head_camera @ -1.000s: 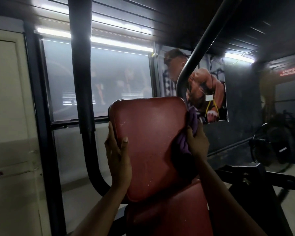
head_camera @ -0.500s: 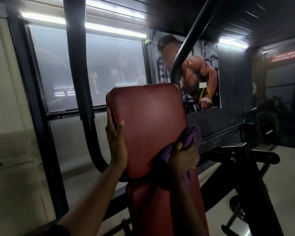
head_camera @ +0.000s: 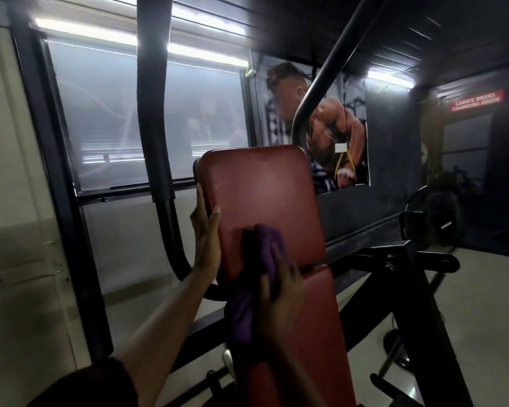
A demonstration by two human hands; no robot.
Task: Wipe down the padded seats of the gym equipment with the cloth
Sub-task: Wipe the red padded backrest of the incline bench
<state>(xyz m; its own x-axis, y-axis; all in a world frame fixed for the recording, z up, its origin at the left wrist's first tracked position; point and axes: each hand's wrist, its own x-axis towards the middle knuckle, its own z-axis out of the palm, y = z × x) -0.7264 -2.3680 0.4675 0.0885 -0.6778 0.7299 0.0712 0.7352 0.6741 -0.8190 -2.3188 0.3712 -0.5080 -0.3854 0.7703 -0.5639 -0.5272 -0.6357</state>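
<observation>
The wipe looks to be in mid-course. The person's right hand (head_camera: 279,292) grips a bunched purple cloth (head_camera: 265,251) and presses it against the lower part of the red vinyl back pad (head_camera: 259,201), just above the seam where the lower red seat pad (head_camera: 306,333) begins. The left hand (head_camera: 206,239) lies with straight fingers along the back pad's left edge, bracing it. Pale specks show on the pad's upper face, so that area probably needs another pass, and the lower pad appears untouched as yet. The back pad stands nearly upright on the black steel machine frame (head_camera: 409,259), long axis running bottom to top, cushioned face towards the person. The cloth trails downward across the seam.
</observation>
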